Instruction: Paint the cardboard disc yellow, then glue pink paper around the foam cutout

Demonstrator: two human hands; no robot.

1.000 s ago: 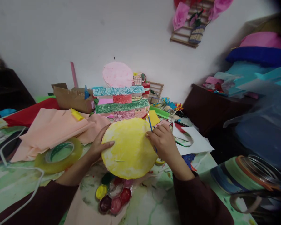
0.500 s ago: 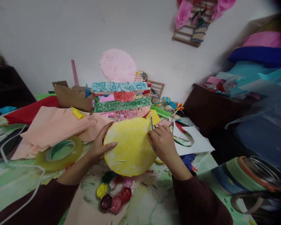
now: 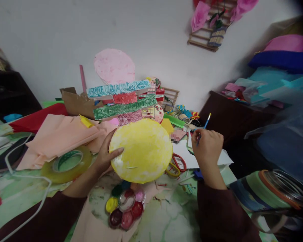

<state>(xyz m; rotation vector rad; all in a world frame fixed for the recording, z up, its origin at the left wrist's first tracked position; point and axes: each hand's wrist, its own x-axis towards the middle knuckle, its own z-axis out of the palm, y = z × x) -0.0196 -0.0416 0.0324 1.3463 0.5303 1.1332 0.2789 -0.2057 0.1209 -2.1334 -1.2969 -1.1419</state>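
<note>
Head view: yellow disc (image 3: 141,151) above the table (image 3: 176,215), seemingly mostly painted.
Your left hand (image 3: 108,153) clamps its left edge, thumb in front; your right hand (image 3: 208,146), well apart from it, is closed around a brush (image 3: 207,121). Pale patches look left to cover. Behind, the green strip (image 3: 125,107), blue strip (image 3: 118,88) and pink disc (image 3: 114,66) already carry colour; the palette (image 3: 128,203) sits below, nearer you.

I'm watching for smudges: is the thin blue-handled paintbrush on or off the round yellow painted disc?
Off. The right hand holds the paintbrush to the right of the disc, with a visible gap between.
</note>
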